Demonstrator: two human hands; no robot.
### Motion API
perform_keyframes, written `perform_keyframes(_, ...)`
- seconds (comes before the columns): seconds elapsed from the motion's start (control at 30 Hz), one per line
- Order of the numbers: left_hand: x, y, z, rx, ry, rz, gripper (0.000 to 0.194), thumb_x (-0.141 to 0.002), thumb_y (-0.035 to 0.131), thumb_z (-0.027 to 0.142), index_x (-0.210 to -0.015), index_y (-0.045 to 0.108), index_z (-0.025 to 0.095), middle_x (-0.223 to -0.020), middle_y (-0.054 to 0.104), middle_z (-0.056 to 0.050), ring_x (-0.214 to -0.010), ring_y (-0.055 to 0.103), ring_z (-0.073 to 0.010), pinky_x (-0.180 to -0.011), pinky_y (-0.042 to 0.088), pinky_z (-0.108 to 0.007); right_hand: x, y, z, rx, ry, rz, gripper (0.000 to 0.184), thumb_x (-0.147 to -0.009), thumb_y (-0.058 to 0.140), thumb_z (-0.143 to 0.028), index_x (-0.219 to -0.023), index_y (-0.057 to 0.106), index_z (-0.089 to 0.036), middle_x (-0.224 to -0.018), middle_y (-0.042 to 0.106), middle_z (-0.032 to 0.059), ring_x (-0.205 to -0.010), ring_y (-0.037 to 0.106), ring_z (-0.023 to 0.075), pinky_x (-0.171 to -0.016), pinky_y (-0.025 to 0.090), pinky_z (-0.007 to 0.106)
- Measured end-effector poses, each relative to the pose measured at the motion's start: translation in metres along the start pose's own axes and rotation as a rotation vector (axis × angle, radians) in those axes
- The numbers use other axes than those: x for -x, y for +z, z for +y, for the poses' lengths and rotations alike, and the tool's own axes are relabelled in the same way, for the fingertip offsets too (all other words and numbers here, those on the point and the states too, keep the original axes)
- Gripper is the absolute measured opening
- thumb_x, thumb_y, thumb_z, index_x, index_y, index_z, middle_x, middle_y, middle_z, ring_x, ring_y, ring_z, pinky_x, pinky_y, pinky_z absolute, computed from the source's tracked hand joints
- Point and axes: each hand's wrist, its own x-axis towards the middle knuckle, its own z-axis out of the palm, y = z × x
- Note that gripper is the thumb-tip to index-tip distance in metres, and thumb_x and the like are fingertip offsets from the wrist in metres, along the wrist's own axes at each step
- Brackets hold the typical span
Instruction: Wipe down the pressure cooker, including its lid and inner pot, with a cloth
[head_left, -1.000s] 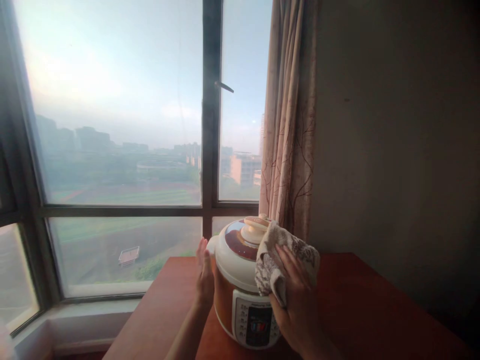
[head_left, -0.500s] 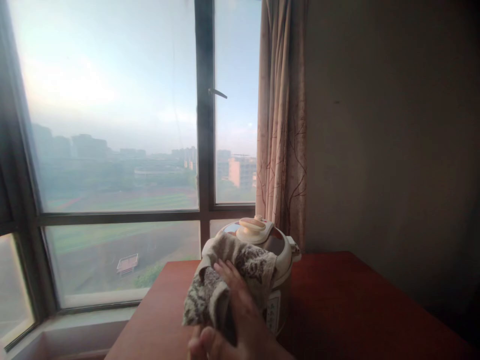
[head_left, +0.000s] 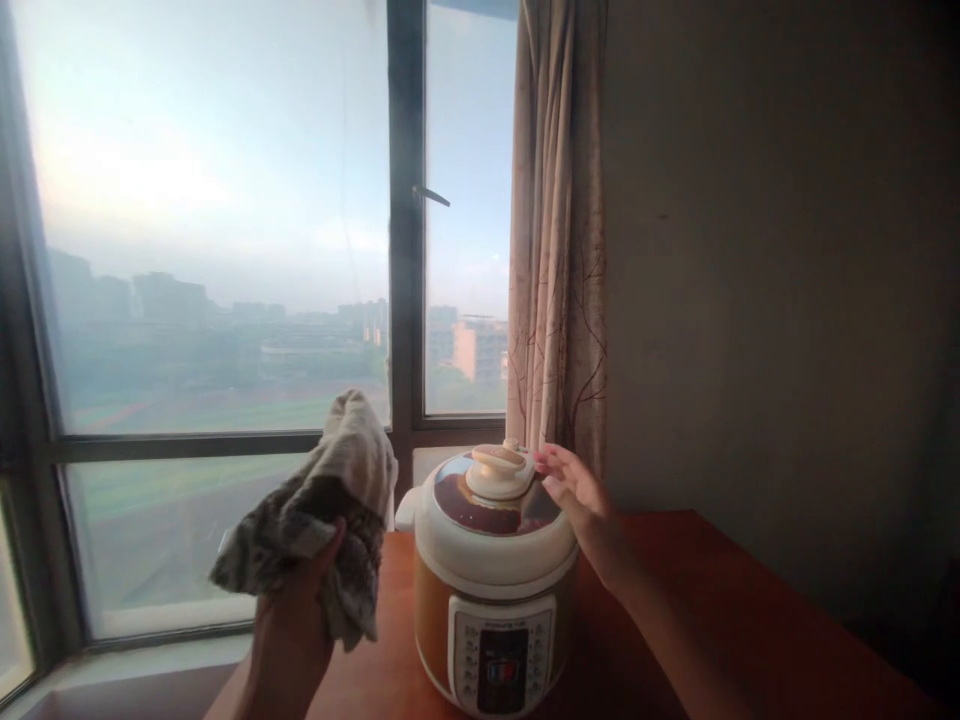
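Observation:
An electric pressure cooker (head_left: 495, 560) with a cream rim and orange-brown body stands on the table, its control panel (head_left: 504, 655) facing me. On its shiny lid sits a cream knob (head_left: 496, 470). My left hand (head_left: 296, 605) grips a bunched grey-and-white patterned towel (head_left: 341, 510), raised to the left of the cooker and apart from it; the towel hides most of the fingers. At the lid's right side is my right hand (head_left: 581, 495), with nothing held and its fingers apart, slightly bent. Its fingertips are close to the knob; whether they touch the lid I cannot tell.
The cooker rests on a reddish-brown table (head_left: 675, 590). Behind are a large window with a dark frame (head_left: 409, 300) and a beige curtain (head_left: 551, 250). A grey wall (head_left: 750, 250) rises on the right, and a window ledge (head_left: 150, 660) lies at lower left.
The towel has left the cooker's front and moved left, now in my left hand. My right hand has gone from the towel to the lid's right side. The control panel is now uncovered.

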Motion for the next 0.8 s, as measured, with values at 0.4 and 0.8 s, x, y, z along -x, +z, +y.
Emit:
perform_keyframes(0.4, -0.012, 0.049, -0.047, -1.096, 0.598, -0.655, 0.070, -0.073, 0.060, 0.020, -0.142, 0.059, 0.030, -0.154, 0.051, -0.007, -0.147, 0.034, -0.0387, -0.118, 0.029, -0.063, -0.030, -0.051, 0.090, 0.409, 0.123, 0.266, 0.063, -0.077, 0.051, -0.069, -0.097, 0.080, -0.017, -0.109, 0.076, 0.0185, -0.109, 0.069, 0.0389, -0.101, 0.049, 0.055)
perform_keyframes(0.8, -0.113, 0.098, -0.044, -0.899, 0.306, -0.901, 0.042, -0.076, 0.059, 0.031, -0.112, 0.075, 0.018, -0.119, 0.074, -0.008, -0.110, 0.066, -0.0313, -0.100, 0.049, -0.038, -0.021, -0.058, 0.109, 0.346, 0.074, 0.240, 0.068, -0.089, 0.044, -0.072, -0.120, 0.074, -0.019, -0.124, 0.072, 0.0137, -0.120, 0.064, 0.0333, -0.106, 0.046, 0.049)
